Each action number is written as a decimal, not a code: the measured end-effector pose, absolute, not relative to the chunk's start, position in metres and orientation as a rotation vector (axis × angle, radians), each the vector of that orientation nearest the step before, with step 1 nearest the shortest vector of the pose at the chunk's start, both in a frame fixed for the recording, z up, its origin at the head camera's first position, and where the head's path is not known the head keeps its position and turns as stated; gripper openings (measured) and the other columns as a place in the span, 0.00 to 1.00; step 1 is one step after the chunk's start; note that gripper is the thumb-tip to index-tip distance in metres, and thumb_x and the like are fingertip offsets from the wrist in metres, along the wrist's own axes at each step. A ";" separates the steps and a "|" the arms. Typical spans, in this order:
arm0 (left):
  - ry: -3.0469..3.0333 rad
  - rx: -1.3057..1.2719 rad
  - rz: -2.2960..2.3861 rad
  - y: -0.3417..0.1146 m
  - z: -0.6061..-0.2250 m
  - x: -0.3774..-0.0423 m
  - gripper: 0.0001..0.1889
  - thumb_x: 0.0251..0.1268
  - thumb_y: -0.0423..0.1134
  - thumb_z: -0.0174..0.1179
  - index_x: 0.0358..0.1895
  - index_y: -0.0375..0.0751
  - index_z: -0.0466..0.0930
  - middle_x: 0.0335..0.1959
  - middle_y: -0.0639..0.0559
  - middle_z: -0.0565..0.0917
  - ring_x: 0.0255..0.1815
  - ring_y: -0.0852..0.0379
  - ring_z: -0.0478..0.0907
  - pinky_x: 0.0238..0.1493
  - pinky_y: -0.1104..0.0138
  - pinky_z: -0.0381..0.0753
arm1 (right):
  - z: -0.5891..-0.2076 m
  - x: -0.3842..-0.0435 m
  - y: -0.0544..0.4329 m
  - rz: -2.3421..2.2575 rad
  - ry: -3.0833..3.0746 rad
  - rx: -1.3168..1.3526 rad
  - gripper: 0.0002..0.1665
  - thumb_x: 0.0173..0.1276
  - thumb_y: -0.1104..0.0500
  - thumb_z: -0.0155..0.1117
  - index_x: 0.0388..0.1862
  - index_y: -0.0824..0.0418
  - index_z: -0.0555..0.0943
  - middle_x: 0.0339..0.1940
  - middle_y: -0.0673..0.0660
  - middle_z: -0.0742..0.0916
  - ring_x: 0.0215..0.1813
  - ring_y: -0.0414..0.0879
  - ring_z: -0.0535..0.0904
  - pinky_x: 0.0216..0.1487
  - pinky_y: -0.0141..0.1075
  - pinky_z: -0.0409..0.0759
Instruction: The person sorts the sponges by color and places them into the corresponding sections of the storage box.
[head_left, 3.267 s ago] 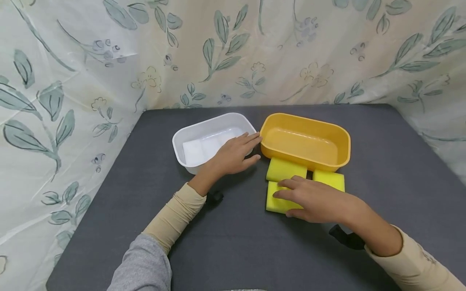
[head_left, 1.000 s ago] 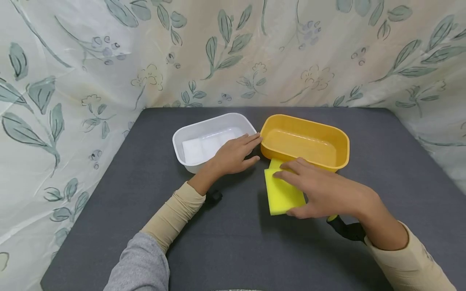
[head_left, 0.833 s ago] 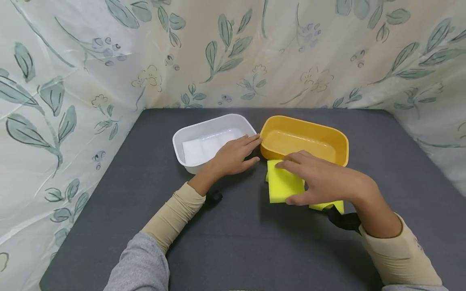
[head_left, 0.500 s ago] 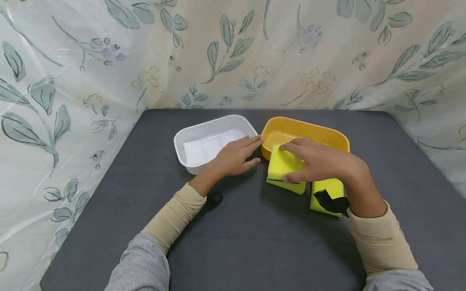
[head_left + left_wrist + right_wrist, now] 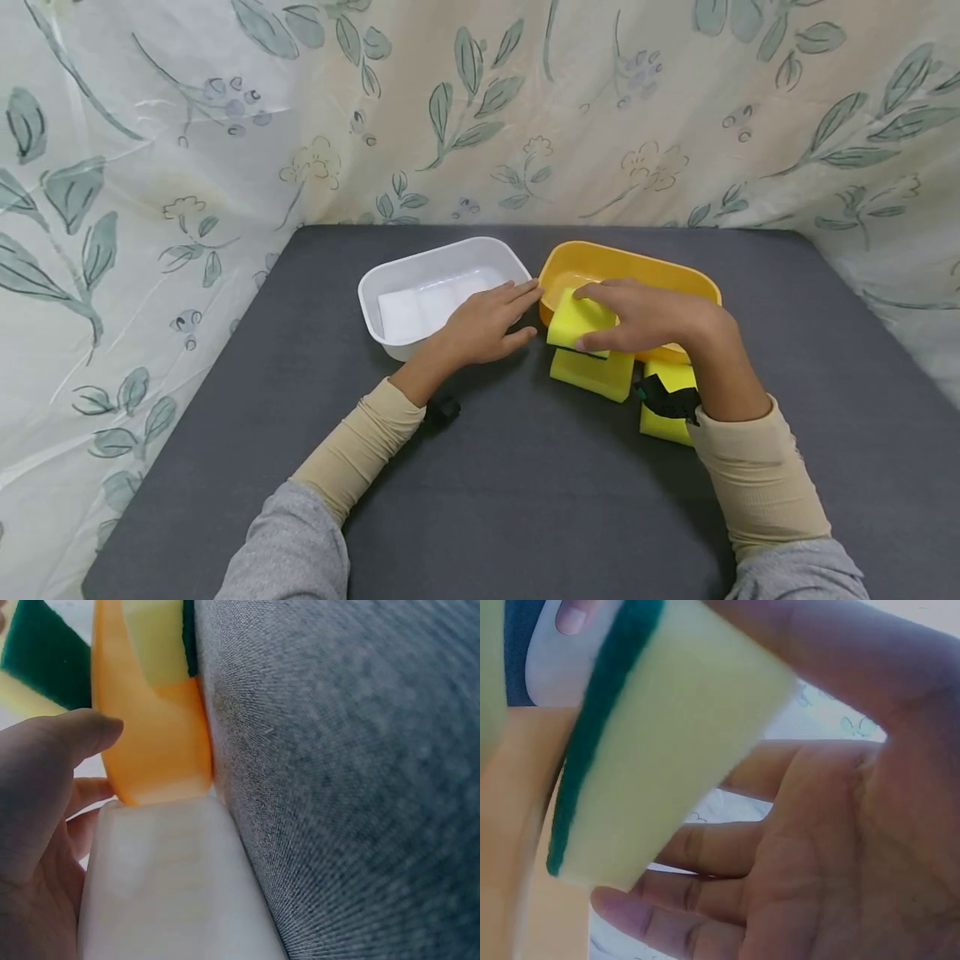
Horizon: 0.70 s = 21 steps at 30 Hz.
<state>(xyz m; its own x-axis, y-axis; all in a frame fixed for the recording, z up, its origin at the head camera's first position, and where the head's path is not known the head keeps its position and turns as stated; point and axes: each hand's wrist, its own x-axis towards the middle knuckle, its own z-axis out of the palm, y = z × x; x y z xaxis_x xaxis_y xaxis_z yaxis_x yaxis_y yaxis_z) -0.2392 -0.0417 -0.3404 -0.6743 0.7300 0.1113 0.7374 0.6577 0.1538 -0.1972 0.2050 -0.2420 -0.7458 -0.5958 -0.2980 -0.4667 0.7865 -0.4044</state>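
My right hand point(image 5: 651, 318) grips a yellow sponge point(image 5: 576, 320) between thumb and fingers, tilted at the near left rim of the orange tub point(image 5: 667, 273). The right wrist view shows the dark green scouring layer point(image 5: 604, 712) along one side of that sponge. My left hand point(image 5: 486, 323) lies with straight fingers over the right rim of the white tub point(image 5: 442, 255); its fingertips reach the orange tub's left end. In the left wrist view the thumb point(image 5: 97, 733) is in front of the orange tub.
Two more yellow sponges stay on the dark table point(image 5: 480, 517): the left sponge point(image 5: 592, 375) and the right sponge point(image 5: 663, 428), partly hidden by a black wrist strap point(image 5: 667, 402). White pieces point(image 5: 400, 313) lie in the white tub. A floral curtain point(image 5: 480, 117) hangs behind.
My right hand has picked up the front left sponge and carried it away from me to the orange tub's near rim, tilting it. The left hand has stayed in place.
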 end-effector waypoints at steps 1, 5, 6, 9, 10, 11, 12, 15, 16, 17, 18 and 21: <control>-2.821 -1.250 -0.289 -0.042 -0.340 -0.239 0.35 0.77 0.52 0.53 0.80 0.42 0.56 0.79 0.49 0.58 0.77 0.48 0.58 0.74 0.58 0.57 | -0.243 -0.198 0.205 -0.434 2.556 -0.802 0.45 0.71 0.43 0.65 0.75 0.68 0.64 0.71 0.68 0.72 0.70 0.65 0.66 0.66 0.61 0.64; -2.820 -1.251 -0.293 -0.042 -0.339 -0.238 0.35 0.77 0.51 0.54 0.79 0.41 0.56 0.79 0.49 0.58 0.77 0.47 0.58 0.74 0.57 0.57 | -0.247 -0.202 0.204 -0.466 2.524 -0.817 0.45 0.73 0.44 0.62 0.77 0.69 0.61 0.73 0.68 0.70 0.72 0.65 0.63 0.69 0.61 0.61; -2.823 -1.252 -0.297 -0.042 -0.339 -0.238 0.35 0.77 0.51 0.54 0.79 0.41 0.56 0.79 0.48 0.58 0.77 0.47 0.58 0.74 0.57 0.57 | -0.248 -0.203 0.204 -0.477 2.515 -0.826 0.45 0.74 0.44 0.61 0.77 0.70 0.60 0.73 0.68 0.70 0.73 0.65 0.63 0.69 0.61 0.60; -2.828 -1.250 -0.295 -0.043 -0.339 -0.238 0.35 0.77 0.51 0.54 0.80 0.41 0.55 0.79 0.49 0.57 0.77 0.47 0.58 0.74 0.57 0.57 | -0.249 -0.204 0.201 -0.493 2.504 -0.846 0.44 0.76 0.45 0.58 0.77 0.72 0.59 0.74 0.70 0.68 0.74 0.66 0.60 0.71 0.61 0.57; -2.826 -1.249 -0.293 -0.043 -0.339 -0.238 0.35 0.77 0.51 0.53 0.80 0.41 0.55 0.79 0.49 0.57 0.77 0.47 0.58 0.74 0.57 0.57 | -0.249 -0.205 0.199 -0.498 2.502 -0.849 0.44 0.77 0.45 0.57 0.77 0.73 0.58 0.74 0.70 0.67 0.75 0.66 0.59 0.72 0.61 0.56; -2.824 -1.249 -0.295 -0.043 -0.338 -0.238 0.35 0.77 0.51 0.53 0.80 0.41 0.55 0.79 0.49 0.57 0.77 0.47 0.58 0.74 0.57 0.57 | -0.249 -0.205 0.199 -0.497 2.502 -0.849 0.44 0.78 0.45 0.56 0.77 0.73 0.58 0.75 0.71 0.67 0.76 0.66 0.58 0.72 0.61 0.55; -2.821 -1.250 -0.296 -0.043 -0.338 -0.238 0.35 0.77 0.51 0.54 0.80 0.41 0.55 0.79 0.49 0.58 0.77 0.47 0.58 0.74 0.57 0.57 | -0.249 -0.205 0.198 -0.497 2.503 -0.843 0.43 0.78 0.45 0.55 0.77 0.73 0.58 0.75 0.71 0.66 0.76 0.66 0.57 0.73 0.60 0.54; -2.812 -1.255 -0.298 -0.044 -0.339 -0.239 0.35 0.77 0.51 0.54 0.80 0.41 0.55 0.79 0.48 0.58 0.77 0.47 0.58 0.74 0.57 0.58 | -0.248 -0.204 0.195 -0.490 2.511 -0.822 0.42 0.80 0.45 0.52 0.77 0.73 0.57 0.76 0.71 0.64 0.77 0.66 0.55 0.73 0.60 0.53; -2.809 -1.258 -0.303 -0.044 -0.339 -0.239 0.35 0.77 0.51 0.54 0.80 0.41 0.55 0.79 0.48 0.58 0.77 0.47 0.59 0.74 0.57 0.58 | -0.248 -0.204 0.195 -0.490 2.516 -0.818 0.41 0.80 0.45 0.51 0.77 0.73 0.58 0.76 0.71 0.64 0.77 0.66 0.55 0.74 0.60 0.52; -2.808 -1.261 -0.307 -0.044 -0.339 -0.239 0.35 0.77 0.51 0.54 0.80 0.41 0.55 0.79 0.48 0.58 0.77 0.47 0.59 0.74 0.57 0.58 | -0.248 -0.205 0.194 -0.495 2.522 -0.817 0.40 0.81 0.45 0.51 0.77 0.73 0.58 0.76 0.71 0.65 0.77 0.66 0.56 0.73 0.60 0.53; -2.809 -1.261 -0.310 -0.044 -0.339 -0.239 0.35 0.76 0.51 0.54 0.80 0.41 0.55 0.79 0.48 0.58 0.77 0.47 0.59 0.74 0.57 0.58 | -0.249 -0.205 0.194 -0.505 2.529 -0.821 0.39 0.81 0.46 0.50 0.76 0.73 0.60 0.74 0.71 0.68 0.75 0.65 0.60 0.72 0.60 0.56; -2.805 -1.263 -0.315 -0.045 -0.339 -0.240 0.36 0.76 0.51 0.55 0.79 0.41 0.56 0.79 0.49 0.58 0.76 0.48 0.60 0.73 0.57 0.60 | -0.251 -0.207 0.193 -0.531 2.562 -0.848 0.32 0.82 0.48 0.49 0.72 0.71 0.68 0.63 0.66 0.78 0.64 0.61 0.72 0.65 0.56 0.66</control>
<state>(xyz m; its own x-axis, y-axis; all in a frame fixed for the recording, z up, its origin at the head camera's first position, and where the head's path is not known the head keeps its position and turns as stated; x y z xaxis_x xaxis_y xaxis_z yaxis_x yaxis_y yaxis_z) -0.2402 -0.0447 -0.3390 -0.6652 0.7356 0.1281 0.7457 0.6458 0.1642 -0.2074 0.1931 -0.2513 -0.7415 -0.6262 -0.2407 -0.4790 0.7454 -0.4636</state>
